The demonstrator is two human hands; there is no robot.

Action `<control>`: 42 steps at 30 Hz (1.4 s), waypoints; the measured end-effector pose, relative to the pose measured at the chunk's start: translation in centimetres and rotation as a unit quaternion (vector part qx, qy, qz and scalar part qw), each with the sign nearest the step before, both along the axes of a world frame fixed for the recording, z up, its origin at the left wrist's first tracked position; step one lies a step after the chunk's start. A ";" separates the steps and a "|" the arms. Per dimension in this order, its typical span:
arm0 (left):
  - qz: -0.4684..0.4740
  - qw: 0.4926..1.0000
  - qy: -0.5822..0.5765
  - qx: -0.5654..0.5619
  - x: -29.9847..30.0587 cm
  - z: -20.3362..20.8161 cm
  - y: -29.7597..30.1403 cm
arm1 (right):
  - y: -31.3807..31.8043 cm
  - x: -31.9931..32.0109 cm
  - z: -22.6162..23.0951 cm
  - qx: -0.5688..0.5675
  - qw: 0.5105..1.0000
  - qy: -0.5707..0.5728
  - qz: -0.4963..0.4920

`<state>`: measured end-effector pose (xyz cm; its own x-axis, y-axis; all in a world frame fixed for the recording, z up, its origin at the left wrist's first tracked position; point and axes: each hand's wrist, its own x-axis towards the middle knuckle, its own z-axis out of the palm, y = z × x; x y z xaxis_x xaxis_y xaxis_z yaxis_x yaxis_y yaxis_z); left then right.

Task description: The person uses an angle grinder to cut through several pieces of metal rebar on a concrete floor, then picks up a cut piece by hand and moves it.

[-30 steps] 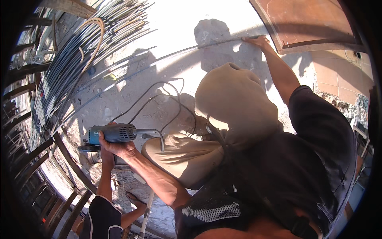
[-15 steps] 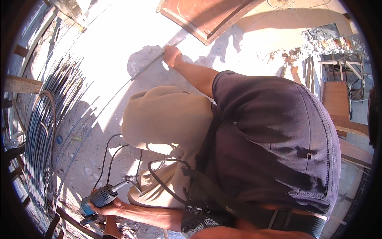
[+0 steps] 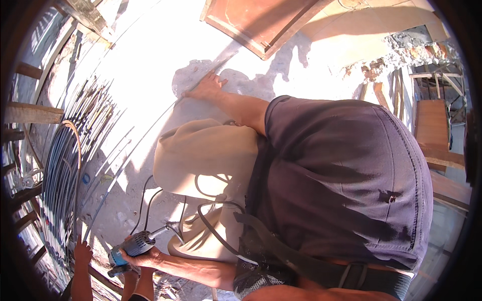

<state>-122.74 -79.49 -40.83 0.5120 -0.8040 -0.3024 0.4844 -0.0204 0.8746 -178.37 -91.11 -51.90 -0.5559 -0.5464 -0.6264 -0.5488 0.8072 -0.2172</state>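
My left hand (image 3: 141, 258), its arm low in the picture, grips the body of a blue and dark grey angle grinder (image 3: 139, 245). A dark cord loops by the grinder. Farther up, my right hand (image 3: 206, 87) rests at a long thin steel rod (image 3: 159, 120) on the concrete, its fingers apart. The rod runs diagonally down to the left. At the lower left, another person's hand (image 3: 83, 251) is by the rods, its arm coming from the lower edge. More forearms (image 3: 145, 285) rise below the grinder; their hands are partly hidden.
A bundle of thin steel rods (image 3: 75, 155) lies along the left, with a bent brown rod (image 3: 78, 145) over it and timber pieces (image 3: 35, 113) beside it. A reddish-brown panel (image 3: 261, 22) lies at the top. Broken masonry (image 3: 381, 69) and boards stand at the right.
My right hand has moved down and left along the rod, and its fingers have spread. Another person's hand has come up at the lower left. The grinder stays in my left hand.
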 end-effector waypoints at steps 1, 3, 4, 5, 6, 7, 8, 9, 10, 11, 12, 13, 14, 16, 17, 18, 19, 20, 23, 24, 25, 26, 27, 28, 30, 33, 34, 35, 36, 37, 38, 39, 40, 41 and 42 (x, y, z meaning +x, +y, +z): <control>-0.013 1.000 0.027 -0.005 0.1 0.1 0.6 | -0.1 0.5 -0.1 0.003 1.000 0.001 0.000; -0.019 0.999 0.029 0.009 -0.9 0.7 1.2 | -0.4 1.3 -1.5 0.015 1.000 0.009 -0.004; -0.012 1.000 0.022 0.012 -1.3 1.3 1.4 | -0.9 1.1 -2.8 0.022 1.000 0.011 -0.004; -0.017 0.999 0.039 0.027 -2.0 1.4 0.5 | -0.8 0.6 -2.5 0.030 0.999 0.008 -0.014; -0.022 0.997 0.057 0.042 -2.9 0.7 -1.0 | -0.5 -0.5 -2.2 0.026 0.999 0.011 -0.040; -0.030 0.997 0.065 0.030 -2.7 0.8 -1.1 | -0.7 -0.2 -2.8 0.021 0.998 0.014 -0.055; -0.010 0.998 0.055 0.027 -2.0 0.5 -0.7 | -1.0 0.3 -3.0 0.029 0.998 -0.004 -0.051; -0.013 0.998 0.055 0.001 -2.8 0.8 -0.8 | -0.8 0.5 -3.4 0.019 0.998 -0.009 -0.051; -0.005 0.999 0.045 0.008 -3.7 1.0 -0.9 | -0.9 0.4 -3.9 0.007 0.998 -0.004 -0.055; 0.006 0.998 0.058 0.020 -4.0 1.1 -0.7 | -0.8 0.6 -4.4 0.007 0.999 0.001 -0.037; 0.004 0.998 0.062 0.028 -4.1 1.0 -0.5 | -0.8 0.6 -5.0 0.008 1.000 0.008 -0.024; 0.007 0.998 0.054 0.027 -4.3 0.8 -0.4 | -0.8 -0.2 -5.5 0.005 1.000 0.003 0.001; 0.006 0.999 0.045 0.025 -4.6 0.7 -0.5 | -0.8 -1.2 -6.0 0.001 1.000 -0.002 0.025; -0.008 0.999 0.042 0.020 -6.0 0.9 -1.3 | -1.2 -3.8 -6.8 -0.010 0.995 -0.037 0.095; -0.015 0.999 0.028 0.023 -6.9 1.3 -2.1 | -1.7 -3.6 -6.0 -0.048 0.991 -0.021 0.125; -0.008 0.999 0.012 0.031 -7.3 1.6 -1.8 | -1.7 -2.4 -4.9 -0.081 0.983 -0.010 0.166; -0.001 0.999 -0.011 0.034 -7.7 2.0 -1.7 | -1.8 -1.3 -3.6 -0.114 0.972 0.000 0.206; -0.013 0.999 -0.024 0.035 -8.3 2.2 -2.1 | -2.3 -0.3 -1.9 -0.138 0.954 -0.129 0.234; -0.045 0.994 -0.095 0.033 -10.9 2.6 -3.5 | -4.5 6.8 5.4 -0.148 0.817 -0.456 0.319; -0.063 0.992 -0.106 0.014 -12.1 3.3 -4.0 | -4.8 9.8 9.1 -0.127 0.775 -0.489 0.381; -0.069 0.991 -0.111 0.003 -13.2 3.5 -4.6 | -5.2 12.6 12.2 -0.104 0.736 -0.509 0.433; -0.073 0.990 -0.121 -0.001 -13.9 3.9 -4.8 | -5.4 15.3 14.8 -0.077 0.704 -0.533 0.464; -0.088 0.989 -0.116 -0.002 -15.1 4.5 -5.4 | -5.5 16.8 15.4 -0.056 0.695 -0.558 0.451; -0.103 0.988 -0.111 -0.003 -16.3 5.3 -5.7 | -5.5 18.2 16.1 -0.035 0.685 -0.583 0.437; -0.150 0.985 -0.080 0.008 -19.7 9.2 -5.9 | -5.5 20.6 16.8 0.032 0.653 -0.680 0.332; -0.175 0.979 -0.098 0.016 -22.7 10.8 -4.9 | -4.0 20.8 21.2 0.106 0.712 -0.656 0.226; -0.182 0.979 -0.094 0.024 -23.5 11.8 -4.4 | -3.3 20.9 20.1 0.086 0.700 -0.682 0.193; -0.202 0.978 -0.053 0.032 -23.7 12.5 -3.4 | -1.8 20.5 21.4 0.075 0.714 -0.679 0.150; -0.220 0.975 -0.012 0.037 -23.9 13.3 -2.6 | -0.3 19.9 23.2 0.062 0.728 -0.675 0.108; -0.227 0.972 0.024 0.046 -25.1 14.6 -2.1 | 0.5 18.8 24.7 0.049 0.741 -0.665 0.085; -0.228 0.973 -0.020 0.041 -26.4 16.8 -1.7 | 1.3 17.8 26.4 0.041 0.752 -0.655 0.061; -0.232 0.971 -0.006 0.048 -27.7 18.4 -1.2 | 2.2 16.6 28.3 0.037 0.787 -0.616 0.004; -0.236 0.970 0.009 0.055 -29.0 19.8 -0.6 | 2.5 15.4 30.2 0.035 0.790 -0.613 -0.007; -0.221 0.972 0.009 0.079 -30.5 21.3 0.6 | 3.0 14.5 32.4 0.036 0.792 -0.610 -0.014; -0.236 0.959 -0.103 0.118 -31.7 23.8 1.4 | 3.3 13.6 34.4 0.033 0.792 -0.609 -0.021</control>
